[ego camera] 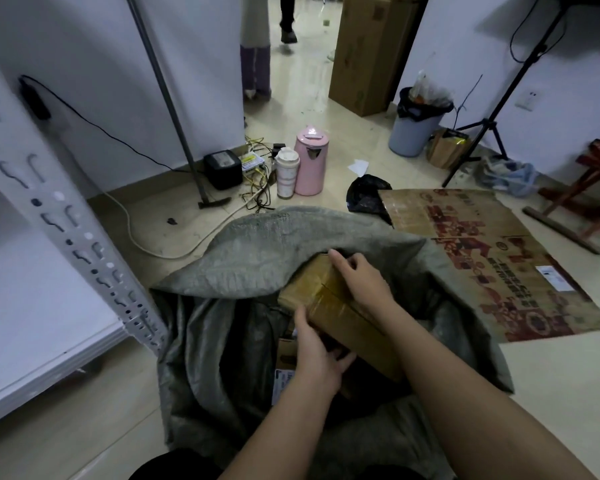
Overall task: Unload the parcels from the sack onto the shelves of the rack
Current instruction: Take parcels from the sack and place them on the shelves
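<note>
We have both hands on the long brown taped cardboard parcel (329,306) in the grey woven sack (243,265) at frame centre: left hand (317,355) gripping its near-left edge, right hand (359,278) curled over its far end. Its long axis runs upper left to lower right; the white slotted metal rack (66,223) stands left.

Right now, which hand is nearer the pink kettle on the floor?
The right hand. It rests on the far end of the brown parcel, toward the pink kettle. The left hand grips the parcel's near edge, lower in the sack.

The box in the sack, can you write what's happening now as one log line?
step: lifting box from sack | left hand: grips near end | right hand: grips far end | rack: not reached
</note>
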Motion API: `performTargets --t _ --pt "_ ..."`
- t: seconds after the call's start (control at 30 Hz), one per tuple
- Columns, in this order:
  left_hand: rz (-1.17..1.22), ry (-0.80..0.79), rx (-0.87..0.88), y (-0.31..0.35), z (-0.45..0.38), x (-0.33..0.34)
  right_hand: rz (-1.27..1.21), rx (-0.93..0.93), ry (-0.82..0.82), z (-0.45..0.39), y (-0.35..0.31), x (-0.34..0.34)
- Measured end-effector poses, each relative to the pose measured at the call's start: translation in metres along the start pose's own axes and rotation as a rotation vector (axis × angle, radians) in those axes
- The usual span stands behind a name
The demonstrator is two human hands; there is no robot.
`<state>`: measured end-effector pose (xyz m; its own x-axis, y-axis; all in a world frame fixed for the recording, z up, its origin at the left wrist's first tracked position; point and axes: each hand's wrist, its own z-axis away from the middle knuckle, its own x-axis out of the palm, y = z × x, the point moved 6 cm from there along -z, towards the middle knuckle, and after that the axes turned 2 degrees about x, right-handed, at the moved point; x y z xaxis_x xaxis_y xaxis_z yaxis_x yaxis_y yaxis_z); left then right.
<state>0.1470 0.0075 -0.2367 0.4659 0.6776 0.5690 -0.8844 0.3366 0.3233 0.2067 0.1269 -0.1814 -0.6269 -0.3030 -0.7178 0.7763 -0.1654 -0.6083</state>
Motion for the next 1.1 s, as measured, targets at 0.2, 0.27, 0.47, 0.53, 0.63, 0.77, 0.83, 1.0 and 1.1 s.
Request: performTargets --t 0.2,0.27,0.47,0.53,0.63,0.77,0.83,1.0,1.1 --pt "-0.04 0.0 0.03 0.046 0.023 -0.04 -0.238 -0.106 -0.09 0.026 -0.031 0.009" --pt "-0.076 -0.014 0.058 0.06 0.031 -0.046 -0.266 -0.157 -0.095 0.036 -0.046 0.011" --pt "-0.145 -0.073 0.206 0.105 0.054 -0.058 -0.287 -0.269 -0.144 0.061 -0.091 0.025" --pt "-0.186 -0.061 0.281 0.117 0.063 -0.066 -0.303 -0.287 -0.17 0.066 -0.102 0.029" --pt "-0.248 -0.058 0.33 0.126 0.077 -0.079 -0.308 -0.255 -0.248 0.067 -0.105 0.04" --pt "-0.329 -0.097 0.399 0.139 0.09 -0.087 -0.409 -0.013 -0.385 0.067 -0.093 0.068" --pt "-0.395 -0.087 0.457 0.144 0.09 -0.09 -0.443 0.069 -0.421 0.072 -0.087 0.08" --pt "-0.447 0.021 0.585 0.149 0.087 -0.097 -0.574 0.26 -0.438 0.065 -0.066 0.09" --pt "-0.561 0.22 0.772 0.143 0.082 -0.111 -0.627 0.357 -0.458 0.063 -0.046 0.094"
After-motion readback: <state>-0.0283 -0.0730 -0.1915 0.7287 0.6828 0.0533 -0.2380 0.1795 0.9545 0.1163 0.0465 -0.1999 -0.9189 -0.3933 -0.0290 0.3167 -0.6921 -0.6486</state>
